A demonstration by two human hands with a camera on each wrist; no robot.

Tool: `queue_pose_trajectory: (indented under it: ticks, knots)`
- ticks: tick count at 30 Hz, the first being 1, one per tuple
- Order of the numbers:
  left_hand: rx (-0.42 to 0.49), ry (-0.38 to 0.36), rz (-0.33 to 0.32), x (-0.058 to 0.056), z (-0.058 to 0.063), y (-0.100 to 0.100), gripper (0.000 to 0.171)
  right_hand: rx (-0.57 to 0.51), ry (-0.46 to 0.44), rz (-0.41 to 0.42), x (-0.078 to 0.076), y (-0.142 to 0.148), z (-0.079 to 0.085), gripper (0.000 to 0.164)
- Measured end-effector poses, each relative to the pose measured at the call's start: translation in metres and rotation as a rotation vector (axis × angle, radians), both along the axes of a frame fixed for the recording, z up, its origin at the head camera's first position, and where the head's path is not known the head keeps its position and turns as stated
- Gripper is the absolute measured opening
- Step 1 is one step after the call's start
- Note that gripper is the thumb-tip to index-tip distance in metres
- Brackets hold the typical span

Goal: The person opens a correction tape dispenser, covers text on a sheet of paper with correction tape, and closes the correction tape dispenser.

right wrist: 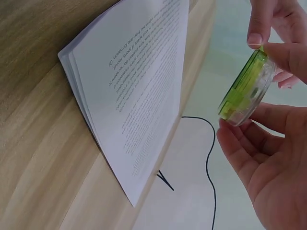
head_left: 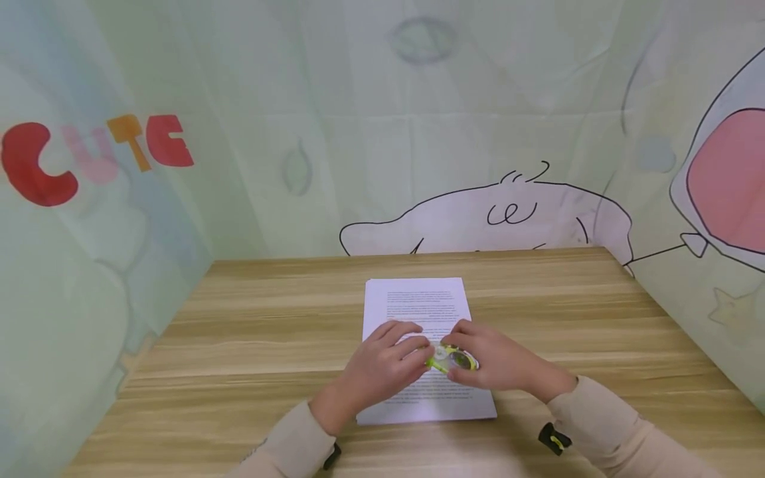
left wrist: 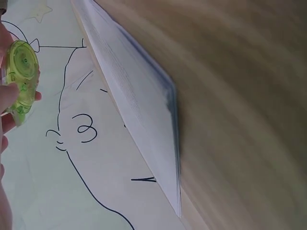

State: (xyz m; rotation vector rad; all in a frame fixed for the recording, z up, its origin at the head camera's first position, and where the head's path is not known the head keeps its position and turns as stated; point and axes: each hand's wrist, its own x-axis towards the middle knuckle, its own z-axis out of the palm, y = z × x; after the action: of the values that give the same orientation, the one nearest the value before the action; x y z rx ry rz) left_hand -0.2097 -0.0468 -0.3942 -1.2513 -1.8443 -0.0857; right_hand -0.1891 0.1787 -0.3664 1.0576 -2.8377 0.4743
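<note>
A see-through green and clear correction tape [head_left: 460,360] is held between both hands, above a stack of printed paper [head_left: 412,289]. My right hand [head_left: 499,355] grips its rounded body by the edges, fingers on one side and thumb on the other, as the right wrist view shows. At the narrow tip, my left hand [head_left: 385,362] pinches the correction tape [right wrist: 243,88] with thumb and fingertips. From the left wrist, the flat face of the correction tape [left wrist: 23,72] shows a round reel inside.
The paper stack lies on a wood-grain table [head_left: 269,332], its sheets slightly uneven at the edges. A printed cloth backdrop [head_left: 269,133] with cartoon drawings rises behind the table and along its sides. A small dark device [head_left: 554,439] hangs under the right cuff.
</note>
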Motion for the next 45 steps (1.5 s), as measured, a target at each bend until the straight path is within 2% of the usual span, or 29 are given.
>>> queue_pose_trajectory:
  ticks: [2,6,14,18,22,27,31,33,36,45]
  knots:
    - [0.005,0.002,-0.012,0.0,-0.001,0.0,0.016,0.025,0.022,0.003,0.0,-0.001,0.0,0.04]
    - [0.014,0.038,-0.044,0.0,-0.003,0.001,0.009,0.027,0.0,-0.004,0.0,-0.002,-0.001,0.038]
    - [0.033,0.111,-0.065,-0.002,-0.003,0.001,0.015,0.018,-0.043,-0.023,0.0,-0.003,0.0,0.038]
    - [0.048,0.127,-0.067,-0.002,-0.001,-0.002,0.016,0.002,-0.011,-0.009,0.001,-0.001,0.001,0.037]
    - [0.053,0.101,-0.056,-0.001,0.001,-0.004,0.02,-0.003,0.011,0.005,0.001,0.0,0.001,0.036]
    - [0.038,0.041,-0.04,0.001,0.002,-0.005,0.022,-0.028,-0.046,0.012,0.003,0.0,0.002,0.036]
    - [0.037,-0.003,-0.051,0.001,0.001,-0.005,0.013,-0.038,-0.067,0.006,0.005,0.001,0.004,0.036]
    - [0.028,-0.013,-0.055,0.002,0.001,-0.004,0.018,-0.033,-0.082,-0.003,0.005,0.001,0.005,0.036]
    - [0.011,-0.011,-0.061,0.003,0.002,-0.001,0.025,-0.027,-0.101,0.001,0.005,-0.001,0.006,0.035]
    - [0.027,0.01,-0.06,0.004,0.004,0.0,0.019,-0.039,-0.134,-0.001,0.006,-0.003,0.011,0.034]
